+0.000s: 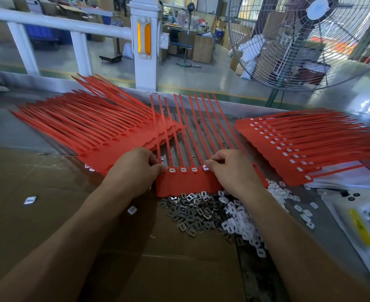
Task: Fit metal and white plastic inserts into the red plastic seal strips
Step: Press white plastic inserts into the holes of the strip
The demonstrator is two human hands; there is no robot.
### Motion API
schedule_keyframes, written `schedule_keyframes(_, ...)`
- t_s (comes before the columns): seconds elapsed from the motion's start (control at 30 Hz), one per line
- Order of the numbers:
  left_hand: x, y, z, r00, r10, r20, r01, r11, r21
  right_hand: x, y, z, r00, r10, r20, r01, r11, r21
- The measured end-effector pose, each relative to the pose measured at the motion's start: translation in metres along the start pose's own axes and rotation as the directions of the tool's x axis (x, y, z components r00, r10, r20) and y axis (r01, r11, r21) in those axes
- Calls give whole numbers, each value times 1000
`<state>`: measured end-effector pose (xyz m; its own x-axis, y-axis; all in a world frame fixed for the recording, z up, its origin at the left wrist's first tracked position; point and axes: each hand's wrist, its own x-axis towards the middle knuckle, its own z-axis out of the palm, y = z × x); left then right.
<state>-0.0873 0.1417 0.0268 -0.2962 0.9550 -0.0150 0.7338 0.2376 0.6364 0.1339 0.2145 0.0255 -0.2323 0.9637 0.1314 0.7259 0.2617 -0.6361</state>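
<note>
A red seal strip set [186, 182] lies in front of me, tails pointing away, with three white inserts [183, 169] showing in its sockets. My left hand [136, 171] pinches the strip's left end with curled fingers. My right hand [234, 171] presses a white insert [205, 167] into a socket with thumb and fingertips. Just below the strip lies a heap of metal inserts [192, 214], and a heap of white plastic inserts [242, 221] sits to its right.
A stack of red strips with bare sockets [88, 127] fans out at left. A stack of strips fitted with white inserts [306, 144] lies at right. Cardboard [49, 214] covers the near table. A large fan [310, 40] and a white railing [142, 40] stand beyond.
</note>
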Motion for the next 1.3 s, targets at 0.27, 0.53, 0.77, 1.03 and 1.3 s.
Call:
schedule_keyframes(0.27,0,-1,-2,1000,18,-13,-18,1000,11,0,-3,0,1000,13,20,-13,1000,0)
schedule_keyframes(0.53,-1,0,-2,1000,16,-21,-16,1000,12,-3,-7,1,1000,0,-19,0,1000,-20)
schedule_keyframes(0.77,-1,1,-3,1000,7,-13,-7,1000,5,-16,-12,-16,982,-175,69,186,959,-216)
schedule_keyframes(1.03,-1,1,-2,999,14,-30,-14,1000,5,-24,-20,-17,931,-274,241,365,736,-571)
schedule_keyframes(1.3,-3,2,-4,1000,2,-31,-2,1000,-12,-26,3,-51,971,-155,185,182,974,-138)
